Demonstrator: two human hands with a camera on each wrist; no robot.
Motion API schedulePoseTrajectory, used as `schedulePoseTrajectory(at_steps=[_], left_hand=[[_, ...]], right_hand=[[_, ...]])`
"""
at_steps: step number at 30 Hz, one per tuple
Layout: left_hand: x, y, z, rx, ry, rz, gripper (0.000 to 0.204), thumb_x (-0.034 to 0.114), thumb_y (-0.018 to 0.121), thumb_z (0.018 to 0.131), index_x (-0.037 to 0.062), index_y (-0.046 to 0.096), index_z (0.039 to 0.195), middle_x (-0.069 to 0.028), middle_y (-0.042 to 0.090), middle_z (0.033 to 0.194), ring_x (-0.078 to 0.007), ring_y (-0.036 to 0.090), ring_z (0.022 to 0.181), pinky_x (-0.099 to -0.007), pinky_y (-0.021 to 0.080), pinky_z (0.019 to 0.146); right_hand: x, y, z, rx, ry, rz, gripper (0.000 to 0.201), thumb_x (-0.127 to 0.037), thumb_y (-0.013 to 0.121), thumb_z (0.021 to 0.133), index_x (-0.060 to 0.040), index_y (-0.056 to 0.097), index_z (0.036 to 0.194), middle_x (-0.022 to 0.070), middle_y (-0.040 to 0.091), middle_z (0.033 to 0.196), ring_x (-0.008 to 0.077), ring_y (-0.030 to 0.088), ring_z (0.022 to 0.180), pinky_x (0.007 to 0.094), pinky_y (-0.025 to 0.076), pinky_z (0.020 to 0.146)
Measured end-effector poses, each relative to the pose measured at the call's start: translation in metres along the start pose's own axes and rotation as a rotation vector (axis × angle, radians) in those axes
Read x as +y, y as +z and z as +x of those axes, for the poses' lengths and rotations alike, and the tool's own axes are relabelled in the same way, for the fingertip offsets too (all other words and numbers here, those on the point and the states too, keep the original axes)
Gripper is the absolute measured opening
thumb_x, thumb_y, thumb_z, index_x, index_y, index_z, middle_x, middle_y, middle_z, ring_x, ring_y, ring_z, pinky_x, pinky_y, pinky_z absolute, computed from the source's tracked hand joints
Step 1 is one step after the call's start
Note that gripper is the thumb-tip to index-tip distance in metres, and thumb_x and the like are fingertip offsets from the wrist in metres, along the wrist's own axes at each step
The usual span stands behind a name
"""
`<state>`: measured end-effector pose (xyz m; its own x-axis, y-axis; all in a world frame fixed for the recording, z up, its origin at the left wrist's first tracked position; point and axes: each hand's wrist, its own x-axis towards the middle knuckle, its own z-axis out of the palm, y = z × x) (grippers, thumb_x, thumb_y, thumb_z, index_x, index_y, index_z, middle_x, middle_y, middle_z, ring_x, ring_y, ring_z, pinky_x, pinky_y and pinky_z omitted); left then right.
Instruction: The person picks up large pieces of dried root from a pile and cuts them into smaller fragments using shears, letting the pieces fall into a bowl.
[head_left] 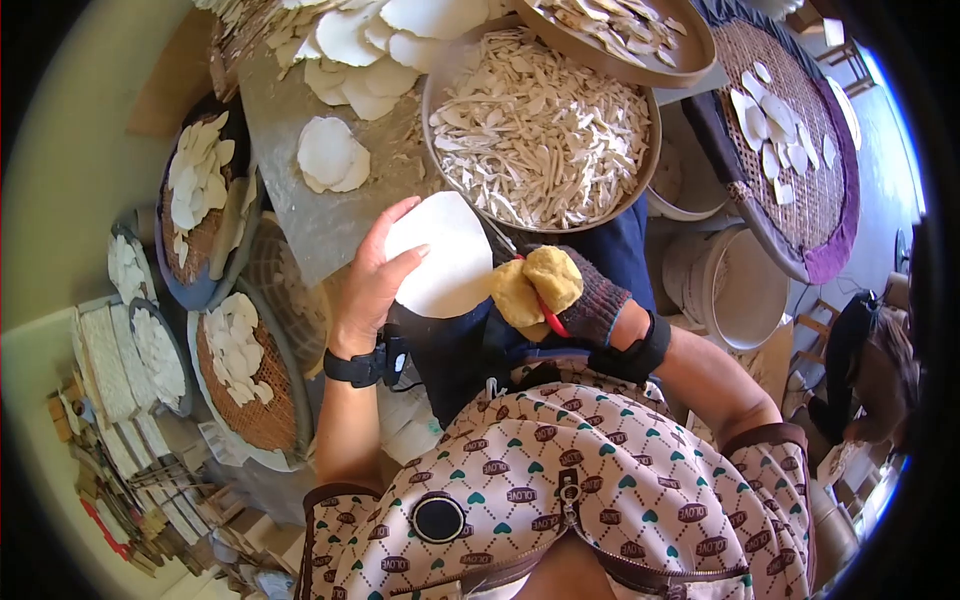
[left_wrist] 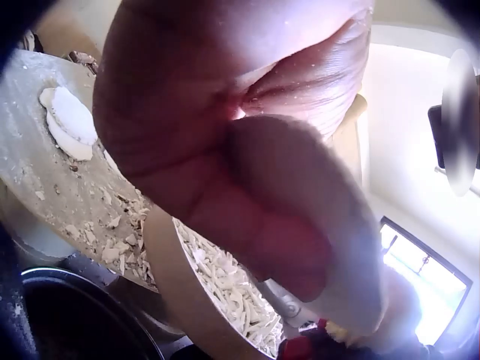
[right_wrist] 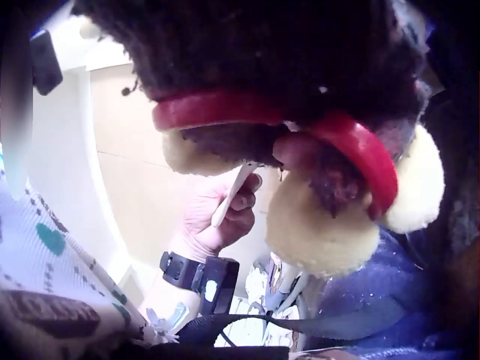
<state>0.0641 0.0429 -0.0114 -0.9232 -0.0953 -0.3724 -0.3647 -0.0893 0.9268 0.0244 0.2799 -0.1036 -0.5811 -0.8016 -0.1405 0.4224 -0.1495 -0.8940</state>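
My left hand (head_left: 372, 280) pinches a thin white slice (head_left: 440, 262) between thumb and fingers, its broad face turned up. Beside its right edge is my gloved right hand (head_left: 598, 300), which grips red-handled scissors (right_wrist: 364, 154). Yellow sponge padding (head_left: 553, 278) sits over the fingers and handles, and part of the metal blade shows near the slice. From the right wrist camera the slice appears edge-on beyond the padding. Just past both hands stands a round basin (head_left: 655, 165) heaped with pale cut strips (head_left: 545, 130).
A table (head_left: 285, 165) bears a small stack of slices (head_left: 332, 155) and a larger pile (head_left: 350, 35). A round tray (head_left: 612, 68) overlaps the basin's far rim. Woven trays (head_left: 835, 235) stand around. A bucket (head_left: 695, 280) is at right, with another person (head_left: 880, 365) beyond.
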Motion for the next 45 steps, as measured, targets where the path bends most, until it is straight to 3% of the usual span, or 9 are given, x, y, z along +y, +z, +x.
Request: schedulePoseTrajectory(at_steps=[9,18,22,25,28,31,34,41,45], left_hand=[[-0.002,-0.033,-0.020,0.015,0.210,0.055,0.021,0.006,0.054,0.089,0.0021,0.059,0.109,-0.0017,0.058,0.111,-0.0090,0.052,0.100,-0.0243,0.041,0.089],[0.007,-0.035,-0.039,0.098,0.063,-0.285,0.026,0.002,0.046,0.086,0.0013,0.067,0.102,-0.0003,0.065,0.093,-0.0039,0.055,0.081,-0.0180,0.043,0.074],[-0.011,-0.065,-0.033,0.029,-0.006,0.141,0.025,0.008,0.051,0.087,-0.0024,0.065,0.105,-0.0056,0.066,0.092,-0.0108,0.061,0.084,-0.0229,0.049,0.073],[0.001,-0.136,-0.022,0.348,-0.016,0.105,0.031,0.012,0.055,0.089,-0.0041,0.057,0.116,-0.0107,0.064,0.104,-0.0164,0.063,0.091,-0.0280,0.051,0.081],[0.020,-0.205,-0.012,0.879,0.510,-0.068,0.047,0.016,0.055,0.092,-0.0062,0.041,0.130,-0.0191,0.054,0.123,-0.0278,0.057,0.110,-0.0380,0.045,0.098],[0.036,-0.209,0.005,0.765,0.482,-0.054,0.049,0.013,0.057,0.090,-0.0078,0.039,0.131,-0.0209,0.051,0.125,-0.0297,0.053,0.116,-0.0388,0.043,0.100],[0.025,-0.185,0.049,0.520,0.229,0.040,0.046,0.018,0.065,0.085,-0.0052,0.051,0.123,-0.0134,0.059,0.116,-0.0188,0.056,0.109,-0.0326,0.044,0.095],[-0.056,-0.190,0.161,0.685,-0.072,0.912,0.094,0.044,0.085,0.050,-0.0128,0.047,0.115,-0.0282,0.047,0.123,-0.0368,0.045,0.118,-0.0382,0.038,0.099],[-0.041,-0.161,0.147,0.803,0.131,1.031,0.098,0.036,0.087,0.049,-0.0048,0.039,0.124,-0.0249,0.044,0.126,-0.0384,0.041,0.119,-0.0419,0.034,0.100]], right_hand=[[0.031,-0.019,0.011,-0.220,-0.055,0.693,0.025,-0.018,0.050,0.094,0.0034,0.060,0.105,0.0128,0.063,0.104,0.0215,0.060,0.098,0.0330,0.048,0.086],[0.003,-0.006,0.007,0.122,-0.082,0.067,0.013,-0.007,0.049,0.091,-0.0004,0.060,0.087,0.0103,0.064,0.086,0.0210,0.061,0.075,0.0330,0.047,0.066],[0.006,-0.012,0.003,0.110,-0.031,0.057,0.013,-0.010,0.054,0.090,-0.0004,0.062,0.091,0.0075,0.066,0.089,0.0157,0.062,0.080,0.0304,0.050,0.071],[0.008,-0.014,0.002,0.112,0.105,0.313,0.015,-0.013,0.055,0.091,-0.0002,0.063,0.095,0.0061,0.066,0.093,0.0132,0.062,0.084,0.0295,0.050,0.075],[0.004,-0.010,0.006,0.107,0.140,0.379,0.016,-0.013,0.054,0.092,-0.0005,0.063,0.096,0.0059,0.066,0.093,0.0132,0.062,0.084,0.0297,0.051,0.075],[0.006,-0.008,0.011,0.098,0.115,0.284,0.015,-0.013,0.055,0.091,-0.0016,0.063,0.096,0.0064,0.066,0.093,0.0147,0.062,0.084,0.0300,0.051,0.075],[0.010,-0.004,0.016,0.058,0.057,-0.011,0.012,-0.012,0.059,0.087,-0.0039,0.063,0.095,0.0079,0.067,0.090,0.0191,0.064,0.083,0.0308,0.051,0.074],[0.016,-0.003,0.015,-0.036,0.192,0.021,0.018,-0.016,0.060,0.089,-0.0007,0.061,0.098,0.0094,0.066,0.093,0.0187,0.064,0.085,0.0327,0.053,0.076],[0.012,-0.003,0.015,-0.016,0.204,0.171,0.017,-0.010,0.058,0.089,0.0016,0.060,0.100,0.0126,0.065,0.099,0.0213,0.064,0.092,0.0359,0.053,0.082]])
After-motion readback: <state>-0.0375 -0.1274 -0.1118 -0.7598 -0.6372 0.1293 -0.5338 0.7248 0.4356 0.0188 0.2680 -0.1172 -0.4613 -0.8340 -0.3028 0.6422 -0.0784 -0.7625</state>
